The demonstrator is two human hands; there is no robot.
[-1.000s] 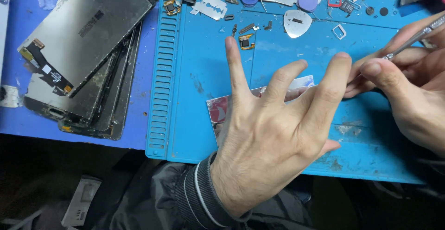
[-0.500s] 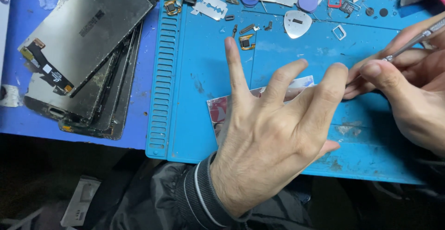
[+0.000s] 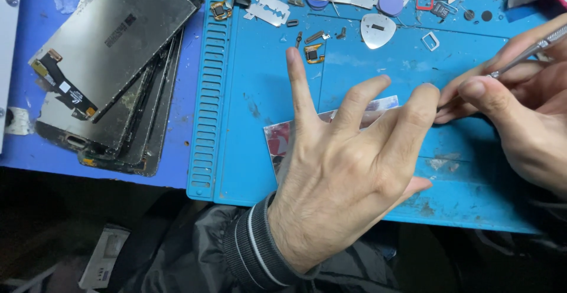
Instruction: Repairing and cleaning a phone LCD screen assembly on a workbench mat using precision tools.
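While the left hand splays its fingers over a shiny rectangular foil-backed panel, the right hand pinches slim metal tweezers.

Stack of dark rectangular phone screens at left; shiny rectangular panel beneath left hand.

Bright, even overhead light across the blue mat; soft, faint shadows just under the left hand. Mirror glare off the shiny panel beneath its fingers. Sharp focus around both hands; dim, murky below the wrist. Slight wide-angle stretch toward the edges.
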